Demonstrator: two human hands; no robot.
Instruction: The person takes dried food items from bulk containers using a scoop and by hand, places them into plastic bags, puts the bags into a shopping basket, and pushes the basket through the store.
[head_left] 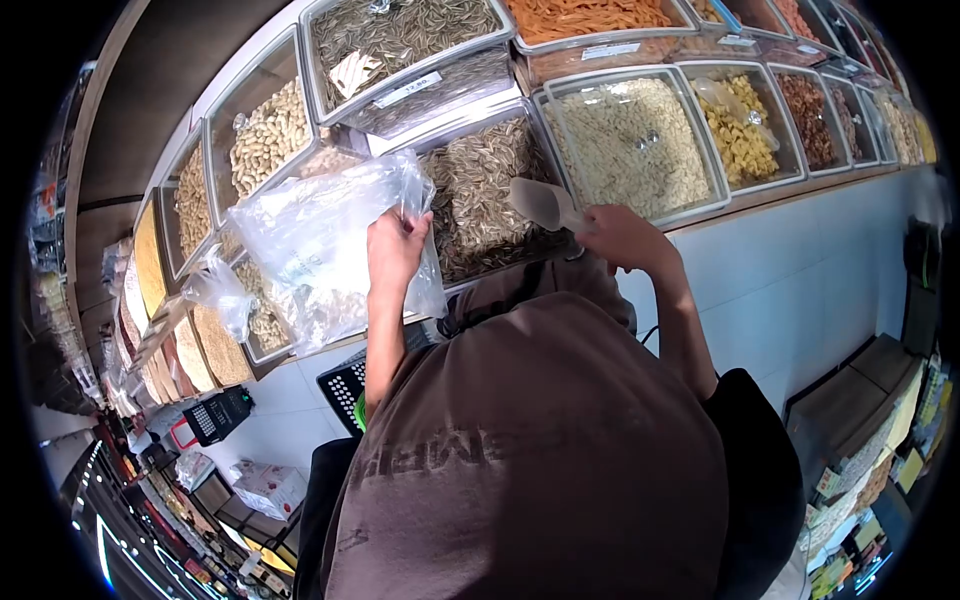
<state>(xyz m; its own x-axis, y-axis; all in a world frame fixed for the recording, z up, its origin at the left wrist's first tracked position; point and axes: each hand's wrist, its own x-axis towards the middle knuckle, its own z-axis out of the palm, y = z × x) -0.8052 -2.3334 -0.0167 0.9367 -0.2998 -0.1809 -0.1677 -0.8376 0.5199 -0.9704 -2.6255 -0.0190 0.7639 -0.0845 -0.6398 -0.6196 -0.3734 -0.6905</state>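
My left hand [397,250] pinches the edge of a clear plastic bag [320,235], which hangs to its left over the near bins. In my right hand [625,240] is the handle of a pale scoop [540,203]. The scoop's head is above the right part of an open bin of striped sunflower seeds [480,180]. Whether the scoop touches the seeds I cannot tell. Its bowl looks empty. The bag covers part of the bins beneath it.
Around the seeds stand bins of peanuts [270,135], darker seeds [405,40], pale flakes [635,140], yellow dried pieces [740,130] and orange strips [590,18]. A black crate [347,385] is on the floor at my left. A dark bench [850,395] stands lower right.
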